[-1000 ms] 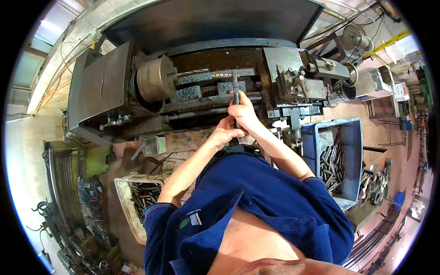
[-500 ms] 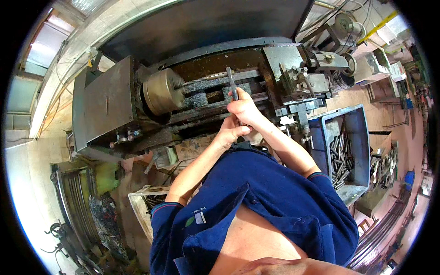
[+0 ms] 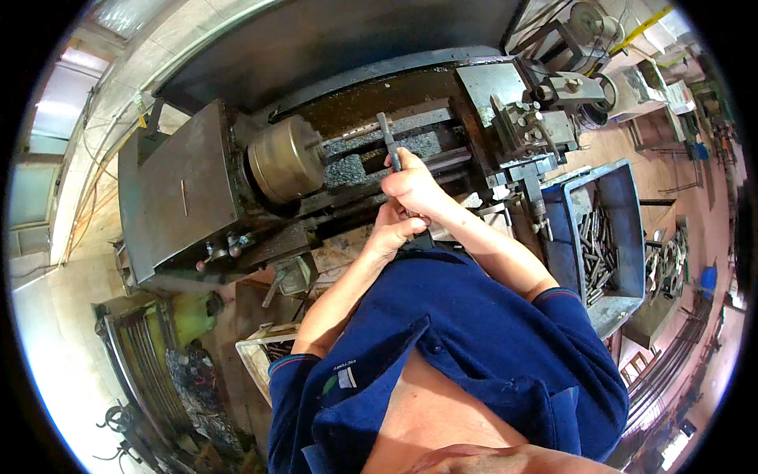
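Note:
My right hand point(image 3: 412, 183) is wrapped round a slim grey metal bar point(image 3: 388, 133), which sticks out above the fist, tilted toward the lathe bed point(image 3: 346, 171). The bar's narrow far end is lighter than the part by my fingers. Just below, against my belly, my left hand point(image 3: 395, 233) is closed, its thumb pointing right. What sits in its fingers is hidden. The lathe chuck point(image 3: 286, 160) is to the left of the bar. Grey metal chips lie on the bed beneath the bar.
The tool post point(image 3: 527, 126) and carriage stand to the right on the lathe. A blue crate point(image 3: 629, 237) of short metal rods point(image 3: 598, 249) stands near my right elbow. A pale box point(image 3: 254, 351) is by my left elbow, and control levers point(image 3: 219, 251) jut from the headstock.
The view has shifted slightly. Both hands stay close together, and the metal bar leans a little more to the left over the bed.

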Tool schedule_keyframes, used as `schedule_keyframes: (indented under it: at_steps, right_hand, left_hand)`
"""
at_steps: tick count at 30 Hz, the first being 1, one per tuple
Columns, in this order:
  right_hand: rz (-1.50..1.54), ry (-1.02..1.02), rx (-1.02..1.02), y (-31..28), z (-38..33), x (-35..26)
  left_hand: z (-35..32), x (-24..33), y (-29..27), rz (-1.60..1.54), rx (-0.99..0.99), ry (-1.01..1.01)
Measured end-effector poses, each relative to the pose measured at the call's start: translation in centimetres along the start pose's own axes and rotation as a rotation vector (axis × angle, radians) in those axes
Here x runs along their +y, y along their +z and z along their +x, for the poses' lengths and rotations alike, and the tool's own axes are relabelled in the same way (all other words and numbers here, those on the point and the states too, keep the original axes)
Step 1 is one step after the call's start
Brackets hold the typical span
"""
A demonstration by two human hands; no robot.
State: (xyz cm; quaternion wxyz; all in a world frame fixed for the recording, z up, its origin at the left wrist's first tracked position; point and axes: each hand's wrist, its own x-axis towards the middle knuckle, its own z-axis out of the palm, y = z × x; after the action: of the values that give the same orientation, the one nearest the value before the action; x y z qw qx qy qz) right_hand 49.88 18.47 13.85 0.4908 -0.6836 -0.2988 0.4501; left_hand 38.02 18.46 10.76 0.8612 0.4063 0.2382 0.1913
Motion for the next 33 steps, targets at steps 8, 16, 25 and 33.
schedule_keyframes:
  at_steps: [8,16,25,33]
  right_hand:
    - [0.082,-0.020,-0.024,0.2,-0.8,-1.3]
    - [-0.161,-0.048,-0.057,1.5,-0.2,-1.4]
    - [-0.125,-0.013,-0.041,1.0,-0.5,-1.0]
    - [-0.137,-0.021,-0.025,0.1,-0.4,-0.7]
  left_hand:
    - [0.2,-0.3,-0.6,-0.053,-0.039,0.012]
    - [-0.8,0.6,-1.1,0.007,0.043,-0.021]
    - [-0.5,0.0,-1.8,0.056,0.022,-0.057]
    - [0.2,-0.5,-1.8,0.046,-0.027,-0.074]
